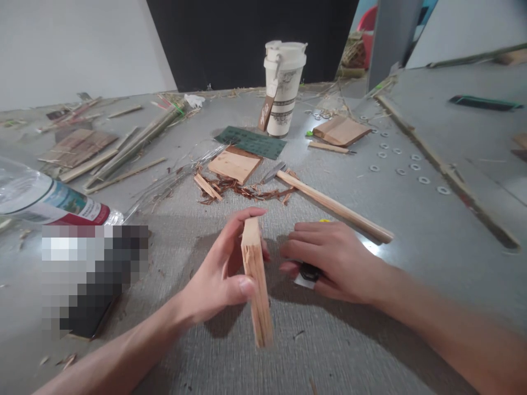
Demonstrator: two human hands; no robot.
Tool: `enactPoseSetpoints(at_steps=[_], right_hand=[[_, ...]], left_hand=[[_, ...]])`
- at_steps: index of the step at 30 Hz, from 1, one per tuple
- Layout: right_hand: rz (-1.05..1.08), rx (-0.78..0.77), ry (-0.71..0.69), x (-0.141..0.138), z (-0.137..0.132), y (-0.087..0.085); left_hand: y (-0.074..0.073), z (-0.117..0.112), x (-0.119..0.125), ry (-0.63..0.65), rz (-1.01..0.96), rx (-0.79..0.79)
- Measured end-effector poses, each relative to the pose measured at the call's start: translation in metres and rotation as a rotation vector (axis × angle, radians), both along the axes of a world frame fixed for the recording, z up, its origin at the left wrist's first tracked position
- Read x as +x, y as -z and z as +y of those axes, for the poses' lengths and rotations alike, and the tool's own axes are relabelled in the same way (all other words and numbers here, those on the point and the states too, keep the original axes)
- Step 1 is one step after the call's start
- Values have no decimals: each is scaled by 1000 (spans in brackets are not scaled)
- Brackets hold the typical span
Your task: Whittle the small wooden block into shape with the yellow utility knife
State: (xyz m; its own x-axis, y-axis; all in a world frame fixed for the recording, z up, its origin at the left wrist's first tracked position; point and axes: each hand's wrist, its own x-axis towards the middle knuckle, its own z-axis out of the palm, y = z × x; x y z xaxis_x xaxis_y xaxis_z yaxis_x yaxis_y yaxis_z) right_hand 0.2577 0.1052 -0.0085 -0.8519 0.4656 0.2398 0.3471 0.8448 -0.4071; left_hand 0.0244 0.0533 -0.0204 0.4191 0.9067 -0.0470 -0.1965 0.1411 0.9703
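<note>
My left hand [228, 269] grips a wooden block [259, 291], with the thumb on the near side and the fingers around the far side. The block is held on edge, its rough split face toward me. Just to the right, my right hand [325, 255] is curled low over the table around a black and yellow tool [309, 271], mostly hidden by the fingers. A pale flat edge shows under it. Beyond both hands lies a hammer [333, 203] with a wooden handle, its head beside a wooden board [234, 164] and bark scraps [255, 189].
A lidded white cup [285, 90] stands at the back behind a green sheet [251, 141]. Several metal washers [401, 171] and a long bamboo strip [448, 175] lie right. Left are a plastic bottle [49, 197], a pixelated dark phone-like object [93, 318] and bamboo sticks [132, 145].
</note>
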Motion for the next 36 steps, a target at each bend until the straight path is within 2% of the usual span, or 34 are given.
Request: enactPoseSetpoints(at_steps=[3, 6, 8, 10, 17, 24, 28, 33, 36], right_hand=[[65, 21, 31, 0, -1, 1], [119, 38, 36, 2, -1, 5], [111, 58, 48, 2, 0, 7], [85, 77, 57, 2, 1, 9], [89, 65, 16, -1, -2, 5], [125, 77, -37, -2, -4, 5], [157, 92, -64, -3, -5, 4], [164, 136, -86, -4, -7, 3], [180, 165, -108, -5, -7, 2]], left_hand=[[1, 1, 0, -112, 29, 27], [-1, 0, 0, -261, 214, 34], [-2, 0, 0, -350, 331, -11], [-2, 0, 0, -396, 339, -81], [-3, 2, 1, -413, 257, -222], [-3, 3, 2, -385, 226, -250], [0, 3, -1, -333, 128, -205], [2, 3, -3, -292, 15, -59], [2, 2, -4, -225, -24, 28]])
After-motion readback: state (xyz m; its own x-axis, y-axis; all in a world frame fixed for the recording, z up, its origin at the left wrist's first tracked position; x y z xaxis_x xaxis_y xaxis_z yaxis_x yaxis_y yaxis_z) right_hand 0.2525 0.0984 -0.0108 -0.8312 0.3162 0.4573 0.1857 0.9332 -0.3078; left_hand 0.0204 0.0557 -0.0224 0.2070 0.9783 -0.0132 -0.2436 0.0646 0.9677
